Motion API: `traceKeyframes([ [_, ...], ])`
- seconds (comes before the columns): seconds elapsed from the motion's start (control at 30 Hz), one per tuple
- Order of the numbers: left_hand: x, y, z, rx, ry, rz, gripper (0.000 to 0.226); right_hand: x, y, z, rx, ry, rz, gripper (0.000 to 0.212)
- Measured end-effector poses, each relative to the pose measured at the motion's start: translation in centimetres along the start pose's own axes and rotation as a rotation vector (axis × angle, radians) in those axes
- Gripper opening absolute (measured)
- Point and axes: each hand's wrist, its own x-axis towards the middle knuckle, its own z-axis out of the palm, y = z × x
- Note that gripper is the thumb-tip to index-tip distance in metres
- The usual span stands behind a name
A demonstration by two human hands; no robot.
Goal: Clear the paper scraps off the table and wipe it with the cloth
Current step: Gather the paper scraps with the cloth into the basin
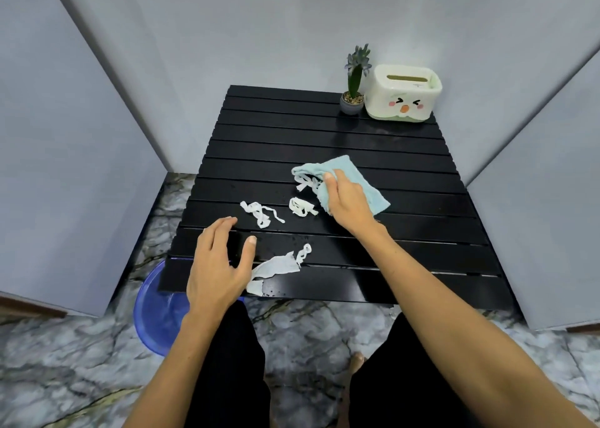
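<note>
A black slatted table [406, 155] carries several white paper scraps. One tangle [259, 214] lies left of centre, a small wad [301, 207] sits beside it, and a larger torn piece [276, 268] rests near the front edge. More strips [303, 182] poke out from under a light blue cloth [344, 171]. My right hand [347, 200] presses flat on that cloth. My left hand [217, 262] hovers over the front left corner, fingers spread, holding nothing, just left of the torn piece.
A small potted plant [354, 83] and a cream tissue box with a cartoon face [404, 93] stand at the table's back right. A blue plastic basin [156, 310] sits on the marble floor under the front left corner. Grey walls close in on both sides.
</note>
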Motion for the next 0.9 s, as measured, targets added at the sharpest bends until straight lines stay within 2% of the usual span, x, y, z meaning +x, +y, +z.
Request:
traceKeyframes([
  [0.3,0.1,-0.1,-0.3,-0.015,-0.033,-0.020,0.046,-1.4,-2.9,2.5,0.053,-0.286,-0.200,0.040],
  [0.47,0.2,-0.1,-0.6,-0.048,-0.037,-0.025,0.045,-3.3,-3.4,2.3,0.104,-0.359,-0.253,0.033],
  [0.63,0.3,-0.4,-1.5,-0.077,-0.074,0.018,0.043,-4.5,-2.9,-0.9,0.155,-0.249,-0.197,0.033],
  [0.73,0.5,-0.9,-1.9,-0.066,-0.092,0.035,0.044,-4.9,-1.9,-4.5,0.193,-0.081,-0.134,0.030],
  [0.9,1.6,-2.5,-2.6,0.013,-0.080,0.068,0.047,-5.3,-0.5,-10.0,0.100,0.165,-0.093,0.030],
])
